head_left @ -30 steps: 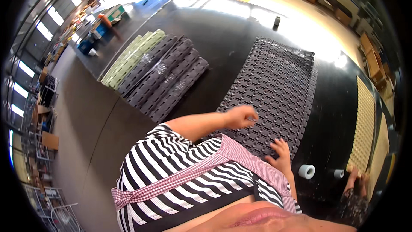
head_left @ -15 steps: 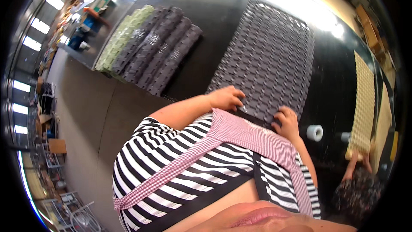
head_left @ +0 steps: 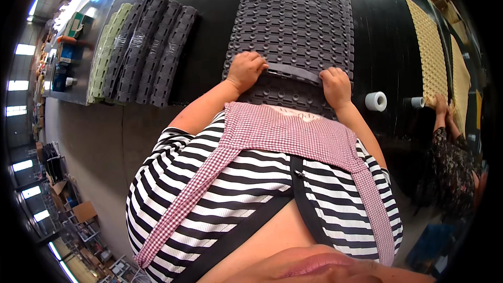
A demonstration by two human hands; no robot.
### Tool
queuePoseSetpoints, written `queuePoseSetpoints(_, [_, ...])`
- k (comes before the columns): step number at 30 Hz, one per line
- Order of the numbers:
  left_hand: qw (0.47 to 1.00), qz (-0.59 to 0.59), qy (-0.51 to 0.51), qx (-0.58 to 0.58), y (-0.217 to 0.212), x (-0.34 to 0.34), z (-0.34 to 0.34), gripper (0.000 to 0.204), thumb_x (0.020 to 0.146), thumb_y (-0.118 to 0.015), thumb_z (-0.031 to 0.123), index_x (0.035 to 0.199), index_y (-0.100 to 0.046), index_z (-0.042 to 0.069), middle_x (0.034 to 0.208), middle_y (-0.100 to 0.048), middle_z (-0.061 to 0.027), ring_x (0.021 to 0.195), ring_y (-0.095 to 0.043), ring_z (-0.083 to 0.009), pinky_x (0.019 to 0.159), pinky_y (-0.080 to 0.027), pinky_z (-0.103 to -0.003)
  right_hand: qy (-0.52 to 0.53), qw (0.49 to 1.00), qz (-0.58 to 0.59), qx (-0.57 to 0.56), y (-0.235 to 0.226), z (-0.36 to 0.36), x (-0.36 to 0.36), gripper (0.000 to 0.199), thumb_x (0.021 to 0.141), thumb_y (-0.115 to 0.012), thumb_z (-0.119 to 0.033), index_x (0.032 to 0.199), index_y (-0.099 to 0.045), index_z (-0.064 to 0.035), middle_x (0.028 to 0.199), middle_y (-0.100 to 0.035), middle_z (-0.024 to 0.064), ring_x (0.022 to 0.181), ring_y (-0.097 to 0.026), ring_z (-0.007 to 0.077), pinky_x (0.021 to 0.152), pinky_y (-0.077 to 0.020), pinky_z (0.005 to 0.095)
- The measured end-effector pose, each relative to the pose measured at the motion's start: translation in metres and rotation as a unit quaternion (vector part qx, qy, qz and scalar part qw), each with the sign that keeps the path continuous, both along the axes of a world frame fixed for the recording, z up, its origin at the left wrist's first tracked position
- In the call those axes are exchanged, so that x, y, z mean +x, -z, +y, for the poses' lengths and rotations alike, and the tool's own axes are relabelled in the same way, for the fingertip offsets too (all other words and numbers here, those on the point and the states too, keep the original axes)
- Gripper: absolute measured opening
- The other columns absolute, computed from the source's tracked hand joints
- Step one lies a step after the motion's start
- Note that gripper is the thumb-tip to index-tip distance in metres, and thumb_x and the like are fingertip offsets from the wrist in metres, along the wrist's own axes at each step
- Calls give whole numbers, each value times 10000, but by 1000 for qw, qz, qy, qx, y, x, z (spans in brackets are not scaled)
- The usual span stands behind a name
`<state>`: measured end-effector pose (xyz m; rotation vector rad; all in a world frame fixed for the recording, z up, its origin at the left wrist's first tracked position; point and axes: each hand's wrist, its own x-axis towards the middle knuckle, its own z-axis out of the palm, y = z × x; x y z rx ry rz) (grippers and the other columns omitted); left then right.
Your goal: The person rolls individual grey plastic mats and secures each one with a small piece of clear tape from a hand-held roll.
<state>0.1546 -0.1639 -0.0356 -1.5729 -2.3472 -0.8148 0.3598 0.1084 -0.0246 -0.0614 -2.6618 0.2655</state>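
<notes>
A long dark grey mat (head_left: 293, 21) with rows of round cups and slots lies spread on the black table in front of me. Its near edge is lifted and turned over, making a curled strip across the mat. My left hand (head_left: 247, 72) has its fingers bent round the left end of that strip. At the right end, my right hand (head_left: 336, 88) pinches the same edge between thumb and fingers. Just below the strip, more of the cupped mat shows, partly covered by my checked apron (head_left: 293, 126).
Several grey rolled mats (head_left: 152, 47) and green ones (head_left: 107, 57) lie at the left. White tape rolls (head_left: 375, 101) stand at the right. Further right, a co-worker's hands (head_left: 440, 106) touch a cream mat (head_left: 429, 47). The black table (head_left: 385, 63) runs beneath.
The mat's near edge has come up and folded away from me, with both hands now closed on it. My view has turned, so the mat appears straighter ahead.
</notes>
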Motion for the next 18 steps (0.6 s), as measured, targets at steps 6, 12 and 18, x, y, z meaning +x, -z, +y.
queuePoseSetpoints(6, [994,82,63,-43,-9,9,-31,351,886,-725,181,1230,-697,116,1126,-653,-35,1039,-638,-256,876,-491,-399,-49,996,65,-30,0,-9,22,246,818,-757,-112,1057,-709,-83,972,-703,60,939,-689,266,802,-542,379])
queuePoseSetpoints(12, [996,72,17,-51,-3,22,-41,365,906,-682,121,1266,-705,176,1057,-606,-38,975,-618,-245,864,-470,-393,2,1000,11,-26,3,-16,28,300,811,-783,-119,1102,-717,-86,1091,-664,23,1093,-622,276,928,-500,424])
queuePoseSetpoints(18, [997,24,-42,-68,-11,21,-29,217,917,-706,178,1132,-735,177,941,-591,-43,879,-600,-261,792,-473,-410,33,998,-41,-39,-3,-4,15,283,837,-764,-120,1117,-725,-111,998,-661,26,965,-637,265,835,-519,424])
